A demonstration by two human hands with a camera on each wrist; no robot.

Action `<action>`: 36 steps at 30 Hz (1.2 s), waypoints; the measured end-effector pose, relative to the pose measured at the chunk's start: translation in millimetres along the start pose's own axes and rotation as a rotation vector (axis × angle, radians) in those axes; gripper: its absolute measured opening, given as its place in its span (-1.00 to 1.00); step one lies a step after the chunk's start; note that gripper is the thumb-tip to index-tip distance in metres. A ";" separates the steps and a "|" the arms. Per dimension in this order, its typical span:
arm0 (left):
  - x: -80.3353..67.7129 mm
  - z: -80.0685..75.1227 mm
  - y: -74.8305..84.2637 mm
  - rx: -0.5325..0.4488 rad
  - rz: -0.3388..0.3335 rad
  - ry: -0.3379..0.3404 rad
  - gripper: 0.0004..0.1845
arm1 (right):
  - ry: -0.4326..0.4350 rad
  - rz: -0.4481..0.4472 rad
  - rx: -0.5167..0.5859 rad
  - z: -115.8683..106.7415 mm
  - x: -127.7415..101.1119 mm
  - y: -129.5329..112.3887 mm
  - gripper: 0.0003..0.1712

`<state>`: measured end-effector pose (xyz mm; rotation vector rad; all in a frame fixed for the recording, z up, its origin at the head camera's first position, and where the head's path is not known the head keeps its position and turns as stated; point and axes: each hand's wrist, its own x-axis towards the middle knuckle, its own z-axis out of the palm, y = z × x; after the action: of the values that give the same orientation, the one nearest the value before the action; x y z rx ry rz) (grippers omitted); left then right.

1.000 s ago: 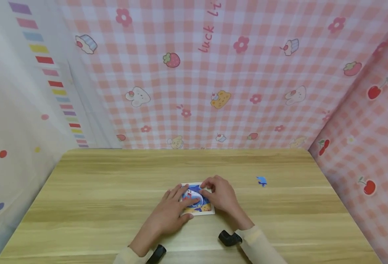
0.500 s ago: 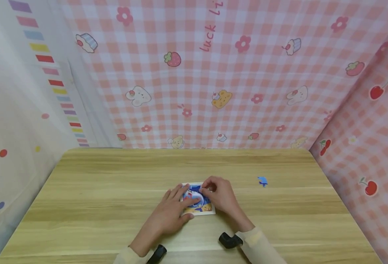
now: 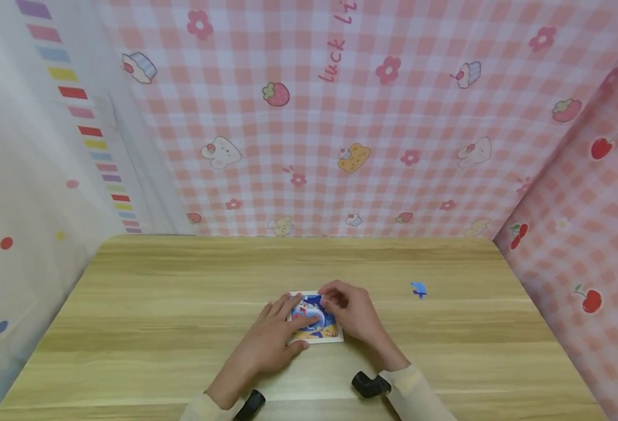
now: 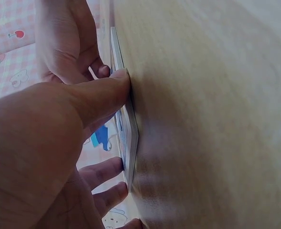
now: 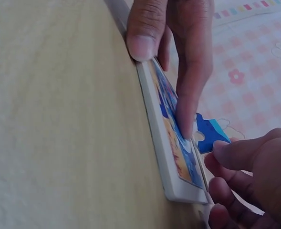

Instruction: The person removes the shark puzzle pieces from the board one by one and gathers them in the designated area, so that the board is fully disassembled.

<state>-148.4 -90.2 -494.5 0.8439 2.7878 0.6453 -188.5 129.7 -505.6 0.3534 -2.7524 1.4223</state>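
Observation:
A small picture puzzle in a white frame (image 3: 332, 341) lies on the table, with blue sea and yellow sand on it. My left hand (image 3: 269, 342) rests on its left side, fingers spread and fairly straight, the thumb at the near edge. At the far right corner, my right hand (image 3: 355, 310) pinches a blue puzzle piece (image 5: 208, 134) between thumb and finger. In the right wrist view, the piece is tilted up above the board. The left hand covers part of the picture.
A loose light and dark blue puzzle piece (image 3: 418, 289) lies on the wooden table (image 3: 182, 292), to the right of the board. Patterned cloths (image 3: 309, 117) hang behind and at both sides. Each wrist carries a black device (image 3: 370, 384).
The right hand's fingers shift slightly at the board's far right corner, still with the piece. The left hand stays in place on the board, and the head view moves a little.

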 end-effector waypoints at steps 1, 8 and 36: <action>0.4 0.3 0.3 0.000 0.002 0.000 -0.47 | 0.002 0.004 0.000 -1.8 -0.3 0.4 -0.87; 2.9 0.8 3.1 -0.008 -0.007 -0.004 -0.48 | 0.018 0.045 -0.029 -19.1 -0.7 4.1 -0.89; -1.2 0.6 -0.1 -0.012 -0.025 -0.017 -0.47 | 0.110 0.108 -0.107 -95.2 -3.4 55.9 -0.90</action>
<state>-147.3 -90.7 -495.0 0.8074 2.7720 0.6479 -204.9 238.4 -495.3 0.1212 -2.7809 1.2665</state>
